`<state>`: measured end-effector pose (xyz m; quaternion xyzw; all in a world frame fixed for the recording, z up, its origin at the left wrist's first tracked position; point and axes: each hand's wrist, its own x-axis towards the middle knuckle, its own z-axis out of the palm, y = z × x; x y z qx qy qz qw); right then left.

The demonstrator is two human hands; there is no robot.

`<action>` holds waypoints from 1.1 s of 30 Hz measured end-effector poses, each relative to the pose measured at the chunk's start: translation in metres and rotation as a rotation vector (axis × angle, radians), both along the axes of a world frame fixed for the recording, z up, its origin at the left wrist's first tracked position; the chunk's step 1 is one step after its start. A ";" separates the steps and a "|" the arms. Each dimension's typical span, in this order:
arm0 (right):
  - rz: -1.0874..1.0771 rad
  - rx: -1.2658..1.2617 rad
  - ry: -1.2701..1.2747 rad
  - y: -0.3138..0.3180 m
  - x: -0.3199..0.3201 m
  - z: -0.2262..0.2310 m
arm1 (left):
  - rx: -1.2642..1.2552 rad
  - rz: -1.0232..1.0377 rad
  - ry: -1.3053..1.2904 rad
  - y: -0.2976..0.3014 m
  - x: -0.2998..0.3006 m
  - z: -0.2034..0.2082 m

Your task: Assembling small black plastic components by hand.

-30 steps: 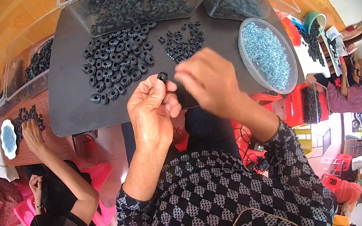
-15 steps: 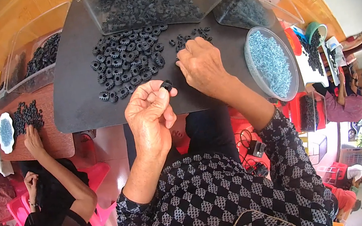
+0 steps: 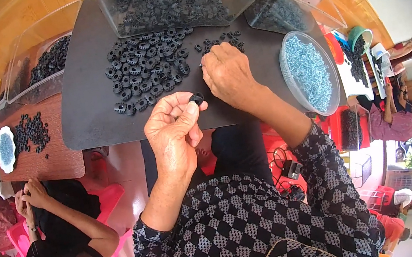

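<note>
My left hand (image 3: 172,131) pinches a small round black plastic part (image 3: 196,98) between thumb and fingertips, above the table's near edge. To its right, my right hand (image 3: 230,75) is closed, its fingertips pointing down and left. A tiny pale bit shows at those fingertips, too small to name. Just behind the right hand lies a small group of little black pieces (image 3: 232,40). Left of it spreads a heap of larger black plastic parts (image 3: 144,68) with holes through them. A clear round tub (image 3: 337,79) of tiny silvery-blue pieces (image 3: 307,70) stands beyond my right forearm.
A large clear bin (image 3: 172,25) of black parts stands at the back of the dark table (image 3: 88,93), with another clear bin (image 3: 279,13) beside it. Left, a co-worker sits at a brown table (image 3: 57,153) with black pieces and a white dish (image 3: 6,151). Other people work further off.
Both my hands have barely shifted, keeping their closed grips; the black part has moved slightly right. The co-worker's hand on the left has drawn back from the black pieces to meet the other hand.
</note>
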<state>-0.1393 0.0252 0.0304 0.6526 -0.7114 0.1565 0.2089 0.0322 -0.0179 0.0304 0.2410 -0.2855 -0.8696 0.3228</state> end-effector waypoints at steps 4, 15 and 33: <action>0.001 0.087 0.093 0.000 0.003 0.008 | -0.006 -0.003 -0.017 0.001 0.000 0.002; 0.090 0.014 -0.530 0.030 0.020 0.052 | -0.002 -0.039 -0.009 0.001 -0.002 0.003; 0.274 -0.199 -0.127 0.052 0.039 0.046 | 0.048 -0.101 -0.014 0.014 -0.013 0.008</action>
